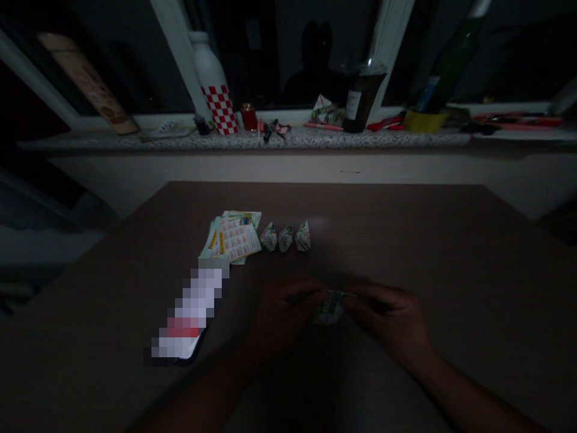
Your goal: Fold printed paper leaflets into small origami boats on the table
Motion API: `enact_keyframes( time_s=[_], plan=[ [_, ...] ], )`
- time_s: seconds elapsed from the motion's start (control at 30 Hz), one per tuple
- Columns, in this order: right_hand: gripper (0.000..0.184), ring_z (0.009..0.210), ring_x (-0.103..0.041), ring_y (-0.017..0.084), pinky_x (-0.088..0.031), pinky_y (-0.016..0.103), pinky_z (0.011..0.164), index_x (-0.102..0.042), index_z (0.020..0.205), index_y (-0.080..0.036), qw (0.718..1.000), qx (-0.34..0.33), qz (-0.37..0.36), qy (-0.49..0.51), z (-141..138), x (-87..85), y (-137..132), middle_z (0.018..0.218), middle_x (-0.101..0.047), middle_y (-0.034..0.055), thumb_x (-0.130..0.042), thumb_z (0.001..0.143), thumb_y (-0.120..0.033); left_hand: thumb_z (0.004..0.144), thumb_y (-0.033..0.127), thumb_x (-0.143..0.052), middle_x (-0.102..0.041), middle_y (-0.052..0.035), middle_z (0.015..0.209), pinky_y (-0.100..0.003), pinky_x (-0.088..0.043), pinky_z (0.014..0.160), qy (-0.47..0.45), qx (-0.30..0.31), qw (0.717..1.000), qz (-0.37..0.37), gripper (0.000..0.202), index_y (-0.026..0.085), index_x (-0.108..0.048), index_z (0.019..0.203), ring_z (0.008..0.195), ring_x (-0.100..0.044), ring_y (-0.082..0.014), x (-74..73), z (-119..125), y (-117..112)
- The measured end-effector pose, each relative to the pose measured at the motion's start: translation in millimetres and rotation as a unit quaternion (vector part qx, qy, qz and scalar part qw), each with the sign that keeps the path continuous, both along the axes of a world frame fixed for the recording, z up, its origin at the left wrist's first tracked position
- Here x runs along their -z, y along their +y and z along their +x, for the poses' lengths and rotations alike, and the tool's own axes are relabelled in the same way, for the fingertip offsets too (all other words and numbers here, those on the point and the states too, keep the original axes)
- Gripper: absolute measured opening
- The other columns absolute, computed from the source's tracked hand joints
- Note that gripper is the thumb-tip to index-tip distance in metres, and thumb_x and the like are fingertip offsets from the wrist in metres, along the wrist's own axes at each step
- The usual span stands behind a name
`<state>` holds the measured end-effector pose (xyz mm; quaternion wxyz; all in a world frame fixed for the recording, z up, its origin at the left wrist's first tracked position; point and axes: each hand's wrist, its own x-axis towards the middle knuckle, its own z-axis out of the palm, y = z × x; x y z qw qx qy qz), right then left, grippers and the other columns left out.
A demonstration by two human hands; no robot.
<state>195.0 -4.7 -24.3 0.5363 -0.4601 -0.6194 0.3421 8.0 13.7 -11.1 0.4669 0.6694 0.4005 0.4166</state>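
Observation:
Between my two hands is a small folded piece of printed paper (331,308), white and green, held just above the table. My left hand (291,313) pinches its left edge with thumb and fingers. On the opposite side, my right hand (392,316) pinches the right edge. Beyond them three small folded paper shapes (285,239) stand in a row. A loose pile of printed paper sheets (238,240) lies to their left. The light is dim, so the folds in the held paper are hard to make out.
A phone-like object with a blurred-out screen (189,313) lies left of my hands on the wooden table (406,228). Along the granite windowsill (297,139) stand a red-checked white bottle (219,99), a lidded plastic cup (358,99), a green bottle (455,66) and a tall tumbler (90,84).

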Motion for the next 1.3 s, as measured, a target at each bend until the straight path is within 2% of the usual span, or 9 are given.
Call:
enact_keyframes(
  time_s=[0.17,0.37,0.47,0.63,0.8,0.93,1.13,1.3],
  plan=[
    [0.014,0.070,-0.070,0.015,-0.057,0.020,0.063,-0.077,0.083,-0.024,1.000,-0.024,0.017,-0.001,1.4,-0.9,0.7,0.079,-0.076,0.0016,-0.073,0.073,-0.014,0.084,0.022,-0.062,-0.068,-0.0044,0.082,-0.025,-0.048,0.069,-0.001,0.005,0.999,0.034,0.012,0.016,-0.072,0.083,0.076,-0.063,-0.0149,1.4,-2.3,0.6],
    [0.018,0.076,-0.069,0.017,-0.057,0.026,0.068,-0.077,0.083,-0.024,0.996,-0.062,0.053,0.024,4.2,0.5,1.7,0.082,-0.075,0.0034,-0.071,0.074,-0.010,0.085,0.019,-0.061,-0.069,-0.0045,0.086,-0.029,-0.049,0.076,-0.010,0.030,0.991,0.134,0.013,0.020,-0.072,0.092,0.084,-0.063,-0.0169,5.9,-4.6,3.2],
    [0.021,0.077,-0.068,0.017,-0.056,0.027,0.069,-0.076,0.084,-0.025,0.995,-0.072,0.067,0.028,5.0,1.0,1.4,0.081,-0.075,0.0023,-0.071,0.074,-0.008,0.083,0.018,-0.063,-0.070,-0.0051,0.086,-0.030,-0.050,0.075,-0.027,0.026,0.987,0.156,0.013,0.020,-0.072,0.092,0.085,-0.063,-0.0176,6.2,-4.8,3.3],
    [0.022,0.082,-0.068,0.018,-0.055,0.031,0.074,-0.074,0.089,-0.025,0.995,-0.073,0.070,0.010,7.0,-0.6,2.3,0.087,-0.074,0.0031,-0.069,0.076,-0.008,0.083,0.016,-0.063,-0.069,-0.0052,0.086,-0.030,-0.051,0.074,-0.024,0.011,0.988,0.154,0.012,0.020,-0.072,0.091,0.084,-0.063,-0.0176,5.1,-6.0,3.2],
    [0.016,0.078,-0.068,0.019,-0.055,0.032,0.071,-0.073,0.084,-0.023,0.995,-0.066,0.075,0.000,7.0,-3.4,1.3,0.082,-0.073,0.0038,-0.067,0.078,-0.009,0.083,0.015,-0.063,-0.069,-0.0048,0.087,-0.028,-0.051,0.074,-0.031,0.012,0.987,0.156,0.013,0.020,-0.072,0.091,0.085,-0.063,-0.0168,5.4,-6.9,3.1],
    [0.016,0.081,-0.069,0.021,-0.056,0.034,0.072,-0.073,0.087,-0.023,0.996,-0.038,0.084,-0.017,6.0,-5.0,-1.4,0.085,-0.074,0.0048,-0.068,0.077,-0.011,0.084,0.017,-0.062,-0.070,-0.0043,0.085,-0.029,-0.051,0.074,-0.022,0.006,0.989,0.146,0.012,0.020,-0.072,0.090,0.084,-0.063,-0.0167,3.3,-6.9,2.6],
    [0.017,0.076,-0.069,0.020,-0.056,0.034,0.069,-0.073,0.084,-0.023,0.994,-0.032,0.103,-0.019,6.6,-4.3,-1.2,0.081,-0.075,0.0040,-0.067,0.077,-0.009,0.082,0.020,-0.064,-0.068,-0.0058,0.082,-0.028,-0.051,0.070,-0.026,0.000,0.992,0.125,0.008,0.017,-0.071,0.084,0.079,-0.064,-0.0171,0.2,-4.7,1.2],
    [0.017,0.078,-0.069,0.021,-0.056,0.034,0.070,-0.073,0.087,-0.022,0.993,-0.043,0.101,-0.034,4.1,-6.2,-1.5,0.085,-0.074,0.0053,-0.069,0.077,-0.010,0.083,0.016,-0.061,-0.067,-0.0048,0.086,-0.029,-0.050,0.074,-0.035,0.003,0.989,0.146,0.011,0.019,-0.070,0.090,0.083,-0.062,-0.0164,3.5,-5.5,0.2]
  ],
)
